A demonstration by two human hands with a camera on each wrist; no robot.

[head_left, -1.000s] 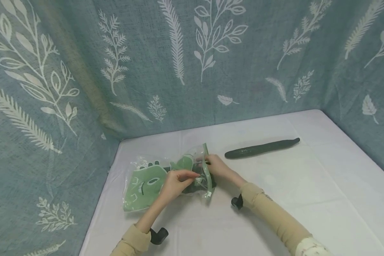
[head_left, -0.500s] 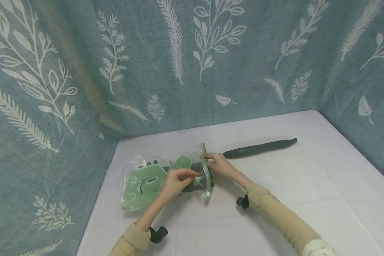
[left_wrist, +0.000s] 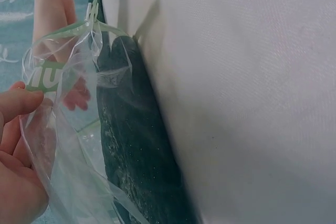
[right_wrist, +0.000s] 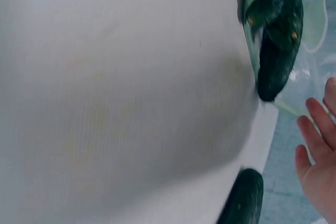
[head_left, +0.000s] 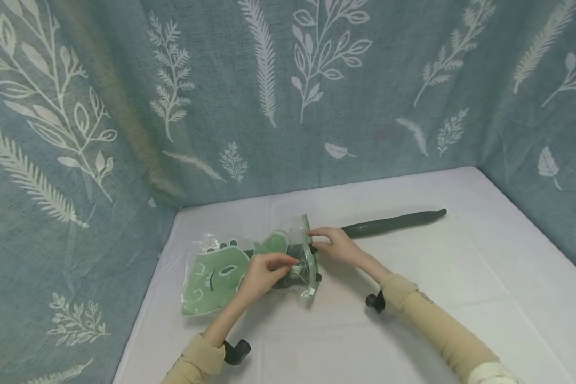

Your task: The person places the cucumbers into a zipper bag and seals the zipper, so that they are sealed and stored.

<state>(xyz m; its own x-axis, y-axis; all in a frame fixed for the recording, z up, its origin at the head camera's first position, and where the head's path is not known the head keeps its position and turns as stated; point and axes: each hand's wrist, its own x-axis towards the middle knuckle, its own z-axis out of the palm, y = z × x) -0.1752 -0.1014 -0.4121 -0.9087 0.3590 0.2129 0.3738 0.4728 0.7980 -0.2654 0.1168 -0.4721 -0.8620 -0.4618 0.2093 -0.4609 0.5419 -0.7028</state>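
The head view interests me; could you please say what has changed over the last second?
The right hand has drawn back rightward to the mouth of the clear, green-printed plastic bag, and now hides the left tip of the long, dark green cucumber outside it. The left hand still pinches the bag; bag and cucumber stay put.

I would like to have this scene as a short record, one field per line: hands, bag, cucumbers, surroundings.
left hand: pinches the bag
right hand: at the bag's mouth; touch unclear
bag: clear plastic, green print, mouth open
bagged cucumbers: at least two
loose cucumber: on the table, right of the bag
curtain: blue-green, white leaf print
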